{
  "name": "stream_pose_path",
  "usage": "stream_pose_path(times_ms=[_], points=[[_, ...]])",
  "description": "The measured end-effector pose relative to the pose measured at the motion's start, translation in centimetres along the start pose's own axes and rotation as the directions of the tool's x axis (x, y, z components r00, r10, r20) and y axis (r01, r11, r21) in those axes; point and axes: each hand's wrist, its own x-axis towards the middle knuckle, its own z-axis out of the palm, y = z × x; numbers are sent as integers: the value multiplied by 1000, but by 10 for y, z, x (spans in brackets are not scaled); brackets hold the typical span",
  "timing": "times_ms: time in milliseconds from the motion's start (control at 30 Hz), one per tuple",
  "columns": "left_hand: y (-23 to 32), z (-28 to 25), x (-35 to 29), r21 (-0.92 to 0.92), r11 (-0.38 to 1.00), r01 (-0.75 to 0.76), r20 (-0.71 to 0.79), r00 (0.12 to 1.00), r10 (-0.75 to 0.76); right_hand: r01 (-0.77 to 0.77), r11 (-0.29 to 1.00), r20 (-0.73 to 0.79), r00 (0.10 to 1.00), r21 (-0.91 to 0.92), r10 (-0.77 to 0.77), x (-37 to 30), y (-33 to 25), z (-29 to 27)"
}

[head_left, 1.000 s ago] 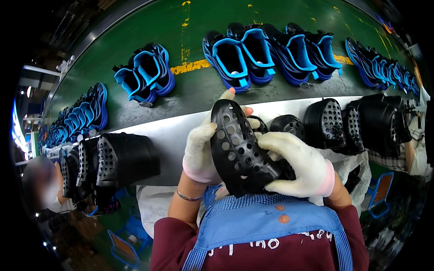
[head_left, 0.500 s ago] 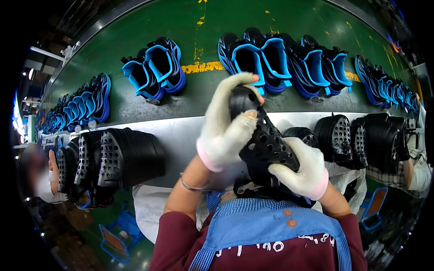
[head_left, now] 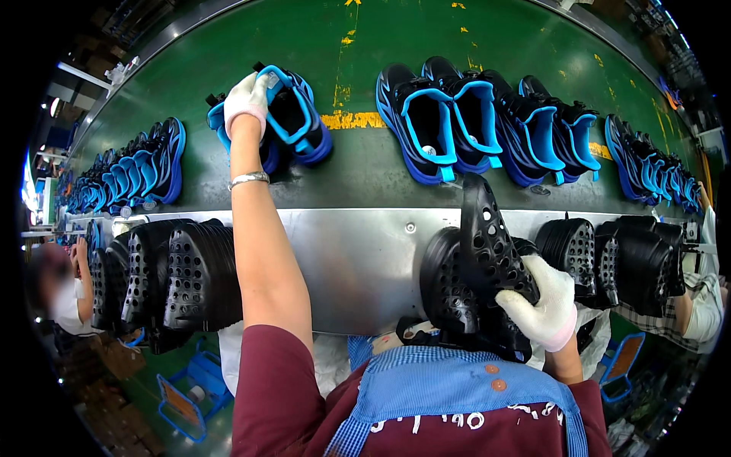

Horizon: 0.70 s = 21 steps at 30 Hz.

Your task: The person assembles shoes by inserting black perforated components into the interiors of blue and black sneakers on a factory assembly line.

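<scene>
Stretched far forward, my gloved left hand [head_left: 248, 100] closes on the left one of a pair of black and blue sneakers [head_left: 311, 129] and hides much of it. Its fingertips are partly out of sight inside the collar. Close to my body, my gloved right hand [head_left: 542, 306] grips a black shoe tree [head_left: 487, 236], a plastic insert full of round holes, with its toe pointing up and away from me. Beside it, more black shoe trees [head_left: 440, 282] stand at the near edge of the steel ledge.
More sneakers stand in rows on the green belt, several right of centre [head_left: 426, 133] and a line at the left [head_left: 156, 167]. Stacks of shoe trees [head_left: 199, 274] flank the bare steel ledge [head_left: 350, 259]. A co-worker [head_left: 65, 297] sits at the left, another person's arm [head_left: 697, 308] at the right.
My left hand has let go of the shoe tree and reached forward left to the sneaker pair. My right hand keeps the shoe tree, now lower and slightly farther right.
</scene>
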Motion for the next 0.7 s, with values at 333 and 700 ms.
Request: stream_pose_path(times_ms=[333, 700], points=[[-2, 27, -20, -564, 816, 127, -15, 986, -164, -23, 1000, 61, 998, -11, 24, 4, -1, 0], [-8, 91, -71, -737, 565, 371, 471, 881, 37, -6, 995, 47, 999, -103, 11, -5, 16, -24]])
